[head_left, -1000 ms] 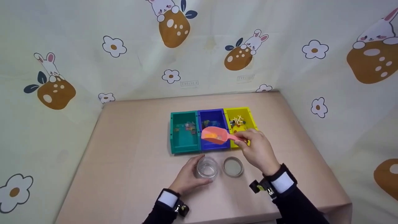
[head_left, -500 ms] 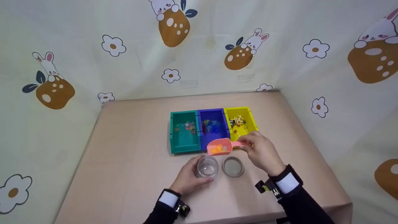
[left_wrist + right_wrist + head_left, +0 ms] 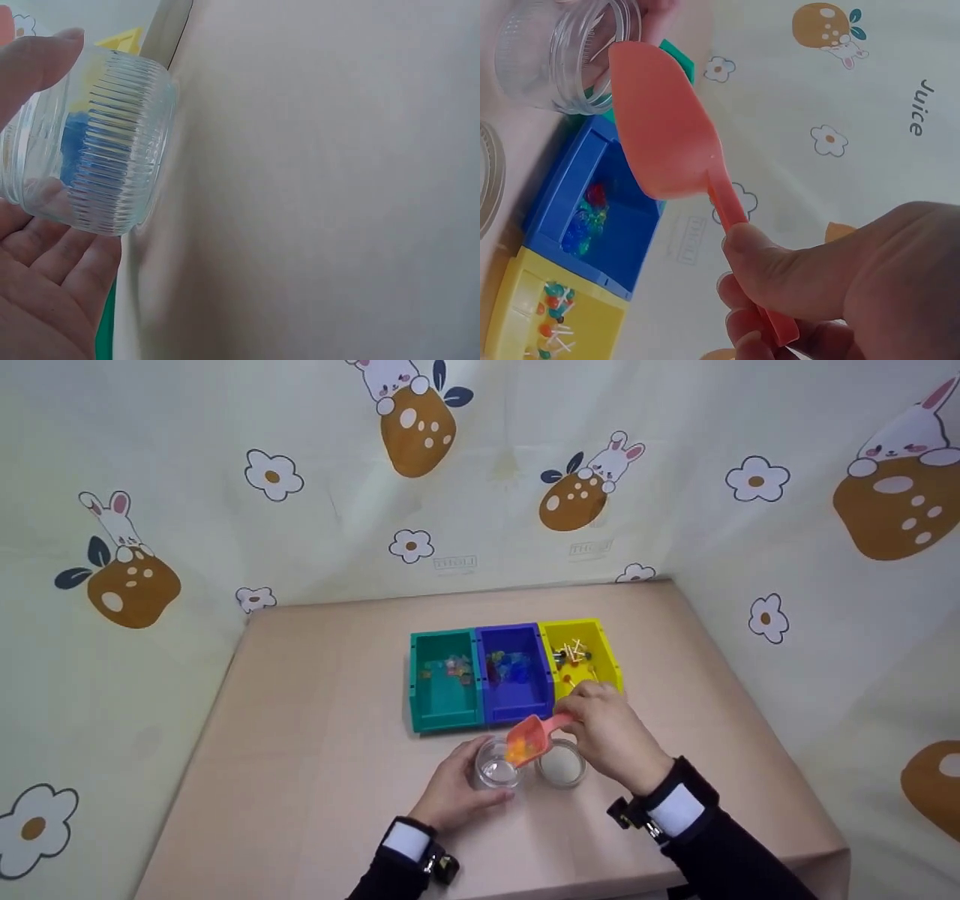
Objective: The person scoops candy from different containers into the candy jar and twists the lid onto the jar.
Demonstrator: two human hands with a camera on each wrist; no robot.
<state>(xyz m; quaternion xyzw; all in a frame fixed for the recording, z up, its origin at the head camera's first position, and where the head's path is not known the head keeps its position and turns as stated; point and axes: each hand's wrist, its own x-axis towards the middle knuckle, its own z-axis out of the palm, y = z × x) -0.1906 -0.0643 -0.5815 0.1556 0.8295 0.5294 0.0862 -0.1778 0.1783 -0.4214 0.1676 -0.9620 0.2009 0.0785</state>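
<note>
My left hand (image 3: 456, 787) holds a clear ribbed jar (image 3: 120, 142) that stands on the table, thumb on one side and fingers on the other. The jar's mouth faces up and has no lid on it. My right hand (image 3: 611, 733) grips the handle of a pink scoop (image 3: 667, 124) between thumb and fingers. Several small orange and yellow pieces (image 3: 519, 750) lie in the scoop in the head view. Its tip hangs over the jar's right rim, tilted down toward the opening. In the right wrist view the scoop's underside hides its load.
Behind the jar, three joined bins stand in a row: a green bin (image 3: 446, 718) and a blue bin (image 3: 517, 709) with small translucent pieces, and a yellow bin (image 3: 604, 634) with small white-stemmed, lollipop-like pieces. A round lid (image 3: 562, 766) lies right of the jar.
The right hand has brought the loaded scoop from above the blue bin toward me to the jar, and has tipped it downward. The left hand and the jar have stayed in place.
</note>
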